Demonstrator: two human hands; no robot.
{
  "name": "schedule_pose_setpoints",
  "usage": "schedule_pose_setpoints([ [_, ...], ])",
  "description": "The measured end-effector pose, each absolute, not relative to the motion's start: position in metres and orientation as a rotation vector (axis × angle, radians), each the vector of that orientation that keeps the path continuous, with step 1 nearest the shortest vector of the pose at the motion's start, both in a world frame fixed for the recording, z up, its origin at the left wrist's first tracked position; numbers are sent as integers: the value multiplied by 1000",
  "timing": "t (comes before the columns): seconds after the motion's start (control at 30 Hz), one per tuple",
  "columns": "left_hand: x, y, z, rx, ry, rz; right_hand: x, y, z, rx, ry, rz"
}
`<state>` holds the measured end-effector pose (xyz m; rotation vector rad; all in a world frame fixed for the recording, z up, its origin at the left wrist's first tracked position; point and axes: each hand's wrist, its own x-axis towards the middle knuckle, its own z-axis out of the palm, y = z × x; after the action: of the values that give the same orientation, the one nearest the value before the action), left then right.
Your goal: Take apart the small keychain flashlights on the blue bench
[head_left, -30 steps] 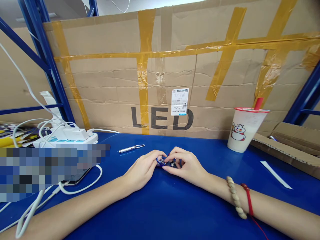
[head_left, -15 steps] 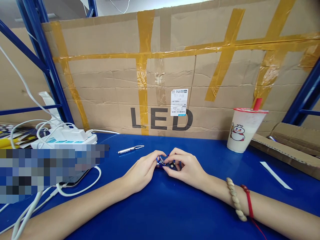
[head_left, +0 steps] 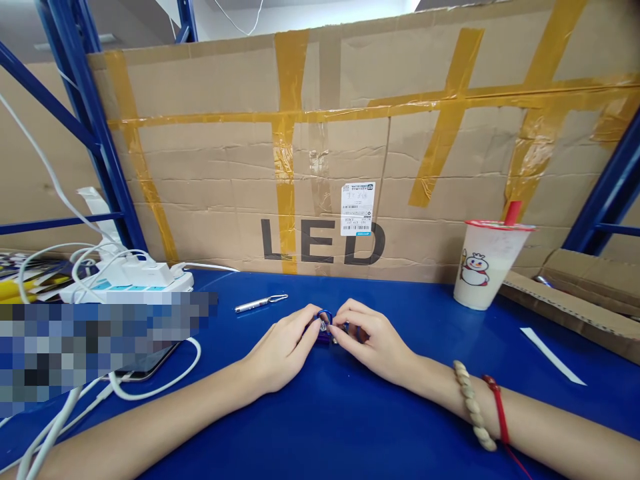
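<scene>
Both my hands rest on the blue table, meeting at its middle. My left hand and my right hand pinch a small blue ring-shaped part with dark bits between their fingertips. The fingers hide most of it, so its exact shape is unclear. My right wrist wears a bead bracelet and a red cord. A small silver pen-like light lies on the table just behind my left hand.
A taped cardboard sheet marked LED stands along the back. A drink cup with a red straw is at right, beside cardboard boxes and a white strip. At left are a white power strip, cables and a phone.
My hands stay together on the small part, with only slight finger shifts. The view has tipped a little, so everything sits slightly lower in the picture.
</scene>
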<state>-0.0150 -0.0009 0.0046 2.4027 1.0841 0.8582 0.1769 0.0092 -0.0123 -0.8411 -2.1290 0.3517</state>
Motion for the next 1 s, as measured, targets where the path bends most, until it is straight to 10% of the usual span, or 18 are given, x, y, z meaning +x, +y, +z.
schedule_pose_setpoints([
  [1.0, -14, 0, 4, 2421, 1195, 785, 175, 10, -11, -744, -2045, 437],
])
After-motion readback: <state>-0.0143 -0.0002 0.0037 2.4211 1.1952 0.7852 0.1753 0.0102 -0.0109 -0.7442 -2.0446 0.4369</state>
